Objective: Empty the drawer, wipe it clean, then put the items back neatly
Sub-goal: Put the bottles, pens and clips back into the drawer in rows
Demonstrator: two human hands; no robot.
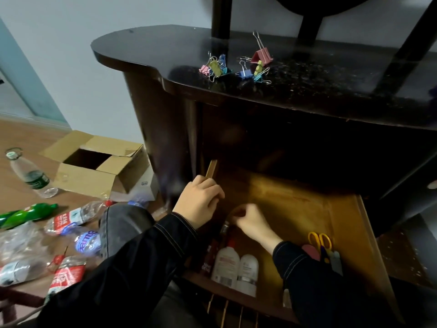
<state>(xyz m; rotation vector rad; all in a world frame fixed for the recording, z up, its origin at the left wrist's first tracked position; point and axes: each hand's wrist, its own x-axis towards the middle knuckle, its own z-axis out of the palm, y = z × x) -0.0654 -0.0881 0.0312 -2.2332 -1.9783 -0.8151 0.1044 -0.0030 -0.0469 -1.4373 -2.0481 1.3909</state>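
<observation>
The wooden drawer stands pulled out below the dark desk. My left hand grips the drawer's left side wall. Inside the drawer my right hand has its fingers pinched together near a dark bottle; whether it holds anything I cannot tell. Two white bottles and a dark red tube lie at the drawer's front left. Yellow-handled scissors and a pink item lie at the front right. Several coloured binder clips sit on the desk top.
An open cardboard box stands on the floor to the left. Several empty plastic bottles and a green bottle lie scattered on the wooden floor. Dark chair legs stand on the dusty desk top.
</observation>
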